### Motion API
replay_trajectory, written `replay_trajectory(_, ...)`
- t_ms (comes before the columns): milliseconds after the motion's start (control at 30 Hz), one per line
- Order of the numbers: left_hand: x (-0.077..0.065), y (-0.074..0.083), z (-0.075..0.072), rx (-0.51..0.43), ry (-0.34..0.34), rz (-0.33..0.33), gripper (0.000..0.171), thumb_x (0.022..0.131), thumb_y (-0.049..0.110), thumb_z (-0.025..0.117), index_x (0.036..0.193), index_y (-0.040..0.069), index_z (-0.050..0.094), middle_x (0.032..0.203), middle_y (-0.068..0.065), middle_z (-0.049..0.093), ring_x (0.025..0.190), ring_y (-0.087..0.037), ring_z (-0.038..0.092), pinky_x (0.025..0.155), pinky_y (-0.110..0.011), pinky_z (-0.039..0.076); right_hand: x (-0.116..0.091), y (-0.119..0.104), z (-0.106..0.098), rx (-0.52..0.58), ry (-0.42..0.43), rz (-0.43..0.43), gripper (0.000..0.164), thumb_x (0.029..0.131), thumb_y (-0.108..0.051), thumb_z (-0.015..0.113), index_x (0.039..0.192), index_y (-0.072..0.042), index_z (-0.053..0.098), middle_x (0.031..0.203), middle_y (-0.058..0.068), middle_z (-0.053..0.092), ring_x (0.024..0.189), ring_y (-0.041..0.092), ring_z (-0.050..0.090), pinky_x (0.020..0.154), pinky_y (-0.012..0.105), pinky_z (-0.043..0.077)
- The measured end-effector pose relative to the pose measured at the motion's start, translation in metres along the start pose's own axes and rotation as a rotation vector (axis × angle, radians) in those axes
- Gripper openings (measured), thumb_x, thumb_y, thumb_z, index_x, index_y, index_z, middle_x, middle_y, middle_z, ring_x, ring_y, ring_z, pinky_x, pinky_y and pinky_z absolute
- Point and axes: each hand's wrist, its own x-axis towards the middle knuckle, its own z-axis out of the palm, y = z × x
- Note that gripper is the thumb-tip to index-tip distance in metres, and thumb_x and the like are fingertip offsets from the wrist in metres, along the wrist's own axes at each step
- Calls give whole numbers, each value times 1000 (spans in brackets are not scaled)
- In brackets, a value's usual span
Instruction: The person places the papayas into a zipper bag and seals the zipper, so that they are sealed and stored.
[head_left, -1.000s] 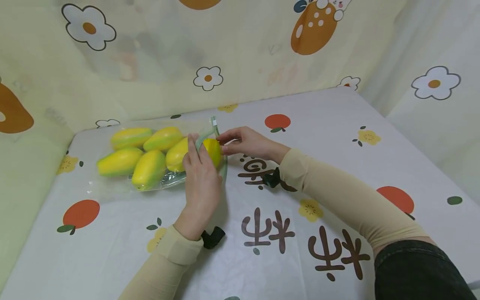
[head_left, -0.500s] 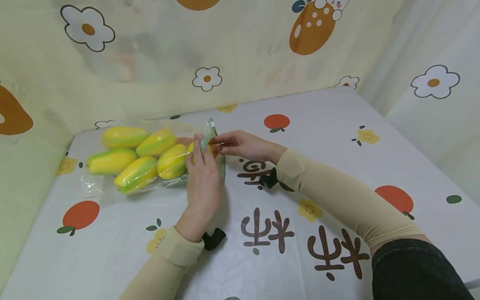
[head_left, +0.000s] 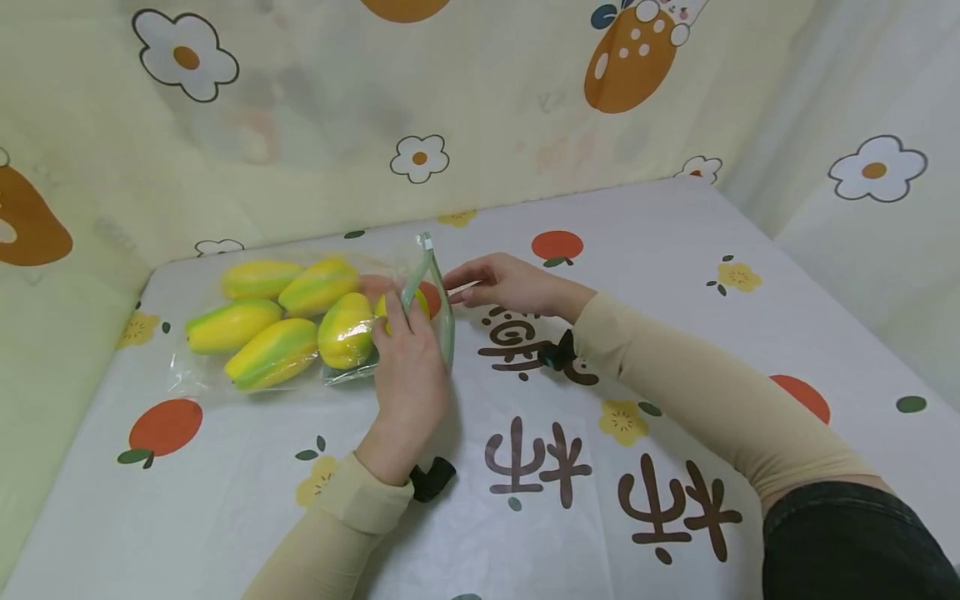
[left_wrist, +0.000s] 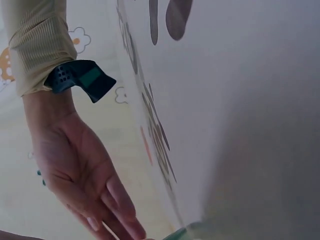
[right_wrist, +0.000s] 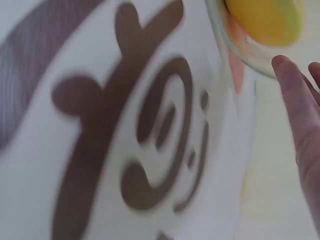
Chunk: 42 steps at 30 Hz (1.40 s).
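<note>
A clear zip bag [head_left: 183, 375] lies on its side at the left of the table, with several yellow-green, mango-shaped fruits [head_left: 234, 327] inside. Its green zip strip [head_left: 447, 337] stands parted at the right end. The left hand [head_left: 411, 379] holds the near side of the bag's mouth, its thumb mostly hidden. Just inside the mouth sits one fruit [right_wrist: 270, 20], partly covered by the left fingers in the head view. The right hand [head_left: 517, 285] hovers by the far side of the mouth, fingers extended and nothing held; its palm [left_wrist: 75, 155] shows in the left wrist view.
A pale cloth with printed fruits, flowers and brown characters covers the table [head_left: 555, 542]. Patterned curtains [head_left: 510, 100] hang along the back and sides. Small black cameras [head_left: 432, 479] are strapped to both wrists.
The fruit at the mouth has gone deeper into the bag, and the other fruits have shifted. The right hand has drawn back slightly to the right, and the mouth gapes wider.
</note>
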Motion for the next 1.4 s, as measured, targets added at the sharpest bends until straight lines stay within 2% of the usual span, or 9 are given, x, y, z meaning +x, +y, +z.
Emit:
replay_trajectory(167,1,-1,-2,14,-5,-3,65,87,-2,72,145,-8,43,162,-27,28,128,-52,49,81,-54,62,-7,-6,-19,55,78,20,39,103,-6,55,141,0,56,143,22,59,123,30,66,104,41,54)
replay_trajectory(400,-3,2,-5,92,-15,-48,61,92,-1,67,148,-4,43,164,-23,29,122,-47,54,73,-51,63,-5,-7,-39,26,155,37,37,105,-9,54,141,-2,57,139,22,62,120,30,67,104,40,54)
replay_trajectory(667,-9,8,-8,222,-24,-57,46,95,2,66,139,-1,54,158,-24,39,107,-44,62,67,-45,63,9,-7,-43,81,211,43,36,106,-12,53,141,-2,57,136,26,62,117,32,67,102,41,55)
replay_trajectory(767,-10,8,-9,234,-69,-61,51,93,14,74,140,4,56,159,-25,38,111,-45,61,71,-46,62,16,-7,-41,93,221,46,37,106,-11,53,141,1,56,136,28,61,117,32,68,102,41,55)
replay_trajectory(867,-9,9,-13,216,-138,-52,70,88,31,80,150,16,51,161,-28,32,123,-47,56,77,-48,62,21,-8,-39,81,232,56,37,106,-11,53,141,1,55,136,28,61,118,34,67,102,41,55)
replay_trajectory(967,-9,10,-23,158,-196,0,74,87,39,80,153,25,49,162,-31,29,133,-49,50,86,-52,60,24,-11,-39,62,243,70,37,106,-11,52,141,0,55,136,27,61,119,34,66,103,42,54)
replay_trajectory(1033,-9,10,-32,125,-221,53,70,88,41,78,151,25,52,160,-32,31,133,-49,50,88,-54,60,25,-11,-41,53,250,77,37,106,-12,52,142,-1,55,136,26,61,118,32,67,104,42,54)
replay_trajectory(1200,9,8,-61,91,-274,119,68,91,43,75,151,20,51,158,-28,36,139,-50,45,92,-58,58,27,-11,-45,50,267,80,36,107,-13,52,140,-1,56,132,22,64,117,31,67,102,40,55)
replay_trajectory(1400,61,0,-99,105,-360,112,68,97,41,67,154,12,44,159,-23,39,140,-45,46,107,-58,49,28,-12,-44,61,259,79,35,106,-12,52,139,-1,57,131,22,65,117,33,67,102,41,55)
